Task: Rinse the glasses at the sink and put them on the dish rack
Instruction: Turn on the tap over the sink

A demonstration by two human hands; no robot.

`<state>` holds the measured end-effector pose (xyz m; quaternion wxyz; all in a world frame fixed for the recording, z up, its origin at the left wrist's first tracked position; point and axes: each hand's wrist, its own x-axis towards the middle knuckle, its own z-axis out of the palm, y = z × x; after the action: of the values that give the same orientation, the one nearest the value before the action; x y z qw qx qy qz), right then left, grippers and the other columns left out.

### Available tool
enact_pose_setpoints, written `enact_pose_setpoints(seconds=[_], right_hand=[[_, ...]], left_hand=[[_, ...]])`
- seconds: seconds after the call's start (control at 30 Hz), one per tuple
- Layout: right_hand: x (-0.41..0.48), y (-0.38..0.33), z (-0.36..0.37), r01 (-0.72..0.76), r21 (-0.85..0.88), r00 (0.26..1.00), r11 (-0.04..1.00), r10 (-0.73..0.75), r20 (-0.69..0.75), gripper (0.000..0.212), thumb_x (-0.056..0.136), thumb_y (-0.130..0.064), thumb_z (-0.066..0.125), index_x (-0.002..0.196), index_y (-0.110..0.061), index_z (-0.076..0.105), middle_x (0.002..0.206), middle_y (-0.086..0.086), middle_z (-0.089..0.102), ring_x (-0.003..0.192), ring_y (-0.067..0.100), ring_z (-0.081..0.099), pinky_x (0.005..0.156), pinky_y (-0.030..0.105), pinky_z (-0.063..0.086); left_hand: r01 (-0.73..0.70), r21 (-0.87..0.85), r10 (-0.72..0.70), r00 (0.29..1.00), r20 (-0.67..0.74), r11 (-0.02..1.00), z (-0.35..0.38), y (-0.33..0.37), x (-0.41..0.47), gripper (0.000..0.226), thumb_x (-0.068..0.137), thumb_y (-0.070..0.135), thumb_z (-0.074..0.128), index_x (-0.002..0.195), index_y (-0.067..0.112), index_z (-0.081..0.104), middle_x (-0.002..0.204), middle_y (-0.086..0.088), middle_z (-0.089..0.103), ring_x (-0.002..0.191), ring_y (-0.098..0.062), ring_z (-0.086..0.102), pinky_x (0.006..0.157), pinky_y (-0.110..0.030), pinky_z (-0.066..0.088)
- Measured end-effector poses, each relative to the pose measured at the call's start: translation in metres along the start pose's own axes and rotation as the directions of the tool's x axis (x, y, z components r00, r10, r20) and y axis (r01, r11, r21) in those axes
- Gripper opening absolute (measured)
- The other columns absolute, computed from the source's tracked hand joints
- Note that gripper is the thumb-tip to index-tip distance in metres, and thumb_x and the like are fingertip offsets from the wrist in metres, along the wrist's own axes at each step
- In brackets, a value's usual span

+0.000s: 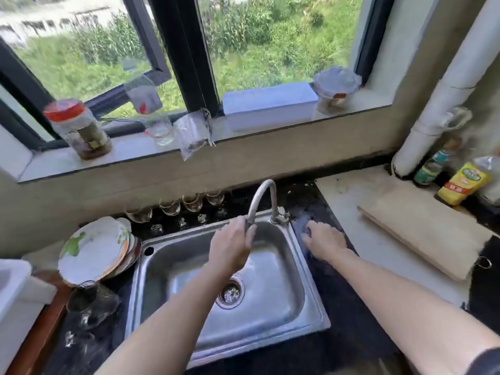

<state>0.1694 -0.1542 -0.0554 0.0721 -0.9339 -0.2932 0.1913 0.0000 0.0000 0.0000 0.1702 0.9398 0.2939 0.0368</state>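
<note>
Several small clear glasses (170, 207) stand in a row on the dark counter behind the steel sink (303, 277). My left hand (230, 244) is over the basin and grips the spout end of the curved metal tap (263, 192). My right hand (323, 239) rests with fingers spread on the dark counter just right of the sink, beside the tap base (280, 217). Another clear glass (90, 299) stands on the counter at the left front of the sink. No running water is visible.
A stack of plates (94, 247) leans at the sink's left. A wooden cutting board (422, 228) lies on the right counter, with a yellow bottle (465, 182) and a white pipe (443, 98) behind it. Jars and a white box (267, 104) stand on the window sill.
</note>
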Motion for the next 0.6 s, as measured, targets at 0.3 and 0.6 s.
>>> enact_pose_setpoints(seconds=[0.3,0.6], right_hand=[[0.099,-0.032,0.035,-0.562,0.792,0.825,0.238,0.229,0.517,0.048,0.097,-0.053,0.045,0.108,-0.006,0.051,0.1,0.018,0.062,0.09,0.03,0.064,0.064,0.035,0.052],[0.122,-0.027,0.057,-0.545,0.837,0.814,-0.054,0.207,0.543,0.035,0.093,-0.017,0.065,0.119,0.006,0.059,0.081,0.014,0.061,0.064,0.017,0.056,0.046,0.021,0.047]], left_hand=[[-0.043,-0.164,0.041,0.999,-0.014,0.986,0.023,-0.02,0.033,0.027,0.1,0.033,0.033,0.092,0.013,0.049,0.085,-0.001,0.056,0.08,-0.026,0.052,0.069,-0.042,0.041],[-0.068,-0.201,0.063,0.998,-0.031,0.977,0.03,-0.025,0.034,0.04,0.096,0.042,0.025,0.09,0.012,0.05,0.083,-0.004,0.056,0.077,-0.03,0.05,0.068,-0.044,0.04]])
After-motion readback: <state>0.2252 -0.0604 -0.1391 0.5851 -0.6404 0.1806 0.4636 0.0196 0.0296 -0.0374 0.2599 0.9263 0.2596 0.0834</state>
